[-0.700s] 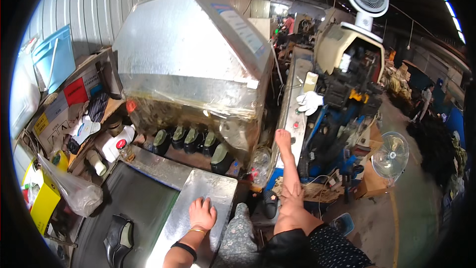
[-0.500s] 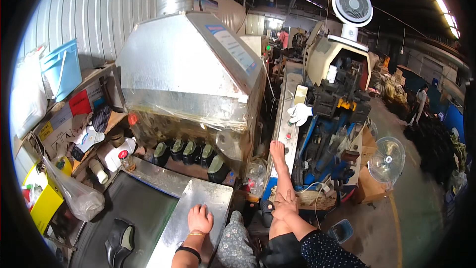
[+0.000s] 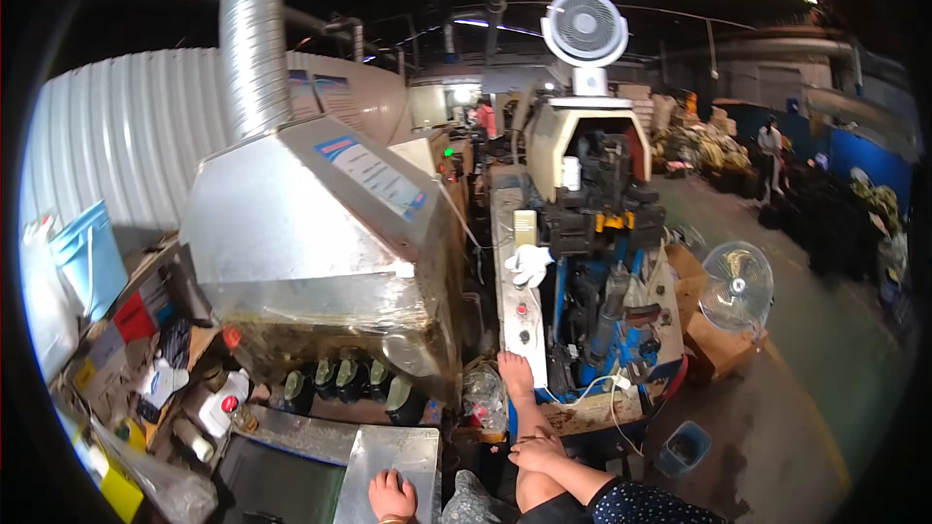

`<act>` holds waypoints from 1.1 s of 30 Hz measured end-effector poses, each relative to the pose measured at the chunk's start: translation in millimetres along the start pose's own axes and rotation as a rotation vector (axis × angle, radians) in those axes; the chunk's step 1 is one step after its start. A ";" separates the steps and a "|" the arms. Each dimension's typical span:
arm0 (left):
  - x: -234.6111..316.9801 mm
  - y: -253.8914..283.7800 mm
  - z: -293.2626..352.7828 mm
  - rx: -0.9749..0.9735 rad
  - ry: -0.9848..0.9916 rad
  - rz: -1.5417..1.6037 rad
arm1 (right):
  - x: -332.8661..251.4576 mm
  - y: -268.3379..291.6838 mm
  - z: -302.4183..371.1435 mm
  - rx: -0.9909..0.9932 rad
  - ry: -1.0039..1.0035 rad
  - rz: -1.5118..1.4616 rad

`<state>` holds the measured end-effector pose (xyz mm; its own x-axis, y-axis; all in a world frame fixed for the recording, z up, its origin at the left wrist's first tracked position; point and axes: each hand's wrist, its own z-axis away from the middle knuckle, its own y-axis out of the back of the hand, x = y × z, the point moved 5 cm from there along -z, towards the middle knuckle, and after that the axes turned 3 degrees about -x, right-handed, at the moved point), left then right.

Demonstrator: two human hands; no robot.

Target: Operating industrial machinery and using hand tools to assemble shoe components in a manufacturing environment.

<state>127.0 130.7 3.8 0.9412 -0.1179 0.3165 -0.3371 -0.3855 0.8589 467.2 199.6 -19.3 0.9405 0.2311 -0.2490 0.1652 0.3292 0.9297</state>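
Note:
My left hand lies palm down on a bare metal plate, its fingers apart and holding nothing. My right hand rests across my raised leg, with its fingers loosely laid over the shin. The bare foot of that leg is propped on the edge of the pale machine ledge. Left of the plate runs a dark conveyor belt. Several black shoe uppers with pale green lining stand in a row at the mouth of the metal hood.
A white glove lies on the ledge beside a black and blue machine. On the right are a floor fan, cardboard boxes and a blue bin. Bottles and bags crowd the left. Two people are far off.
My view has tipped upward and swung right, so everything sits lower and further left. The black shoe on the belt has almost left the picture. Both hands keep their places.

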 end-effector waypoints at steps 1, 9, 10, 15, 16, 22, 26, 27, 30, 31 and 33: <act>-0.8 -1.8 0.3 -0.015 -0.030 -0.002 | -6.4 -0.6 11.3 0.077 -0.061 -0.066; 13.8 7.3 -9.8 -0.001 -0.076 -0.005 | 83.9 -7.0 78.9 0.439 -0.148 -0.655; 6.9 10.7 -7.4 -0.001 -0.052 -0.037 | 81.6 53.6 92.1 0.676 -0.065 -0.540; 16.6 16.9 -12.4 -0.062 -0.045 -0.054 | 159.1 126.0 128.8 1.103 -0.316 -0.092; 14.8 12.9 -11.2 -0.049 -0.053 -0.061 | 176.0 118.8 134.0 1.121 -0.517 -0.135; 9.0 2.6 -9.4 -0.013 -0.076 -0.038 | 197.9 113.5 121.7 0.999 -0.816 -0.244; 18.5 14.8 -9.3 0.003 -0.061 0.013 | 236.9 112.4 130.1 0.728 -0.979 -0.575; 20.3 18.0 -9.3 0.020 -0.061 0.021 | 241.0 110.7 123.9 0.441 -0.951 -0.618; 19.5 16.0 -14.5 -0.012 -0.074 0.003 | 245.9 110.7 119.2 0.395 -0.951 -0.555; 18.0 19.4 -8.7 -0.015 -0.059 -0.009 | 239.2 115.1 115.6 0.364 -0.937 -0.491; 14.7 21.0 -5.9 -0.014 -0.048 -0.008 | 240.2 109.9 108.2 0.385 -0.952 -0.521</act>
<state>133.7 126.2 28.9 0.9436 -0.1586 0.2907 -0.3299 -0.3738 0.8669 743.4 192.3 52.4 0.5478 -0.6899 -0.4733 0.5250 -0.1570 0.8365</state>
